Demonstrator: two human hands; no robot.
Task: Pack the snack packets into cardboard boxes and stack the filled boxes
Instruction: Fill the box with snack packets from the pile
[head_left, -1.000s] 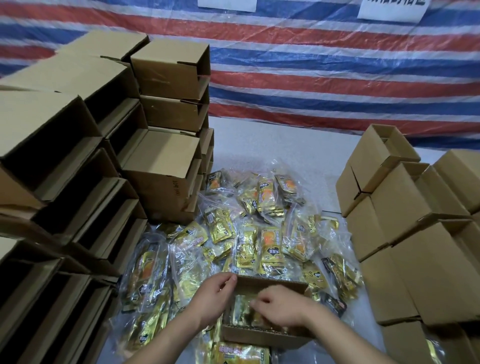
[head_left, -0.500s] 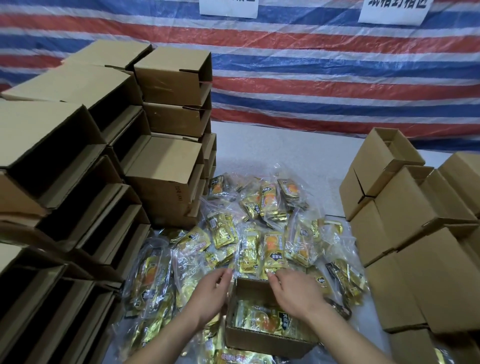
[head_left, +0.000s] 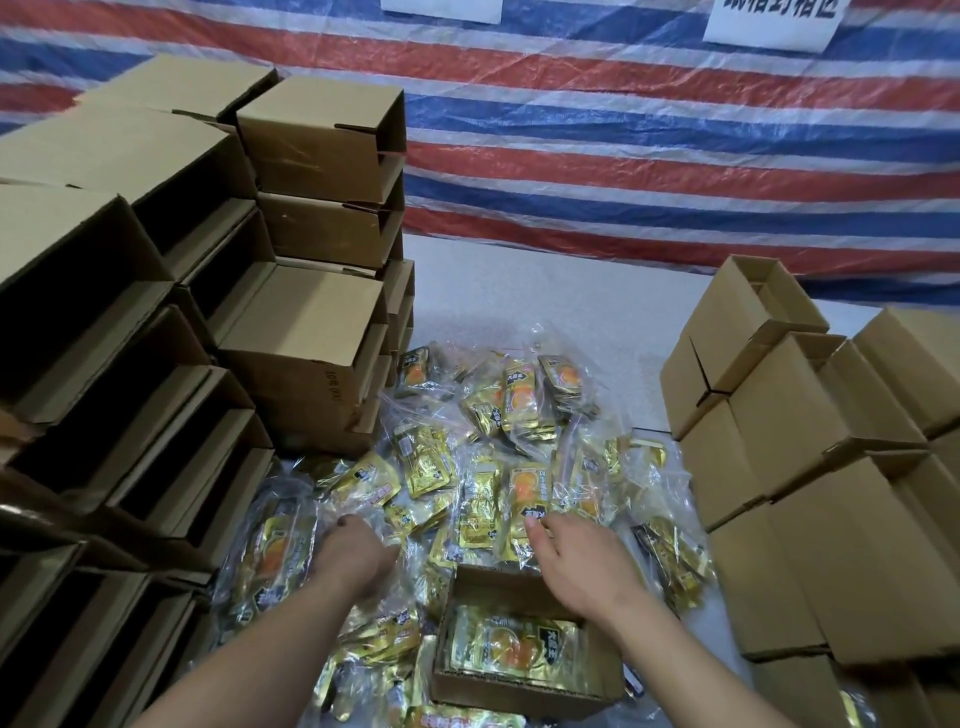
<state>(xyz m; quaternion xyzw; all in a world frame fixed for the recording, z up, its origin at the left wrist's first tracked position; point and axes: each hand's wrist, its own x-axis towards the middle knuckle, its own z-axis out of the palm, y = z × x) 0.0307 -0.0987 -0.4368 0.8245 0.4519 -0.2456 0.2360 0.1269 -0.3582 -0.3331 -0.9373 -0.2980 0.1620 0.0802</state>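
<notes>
The small open brown cardboard box (head_left: 524, 670) holds one gold foil snack packet (head_left: 514, 647); many clear-bagged gold packets (head_left: 467, 457) lie loose beyond it; the left hand (head_left: 358, 551) and right hand (head_left: 582, 561) reach there, fingers relaxed, grasping nothing; closing and stacking remain.

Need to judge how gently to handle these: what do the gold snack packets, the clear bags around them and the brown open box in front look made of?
Gold snack packets: likely metallised foil film, glossy and mirror-bright with crinkles. Clear outer bags: thin transparent plastic, wrinkled, with white glare. Brown open box: looks like matte corrugated cardboard; fluting seems visible along the cut front rim.
</notes>
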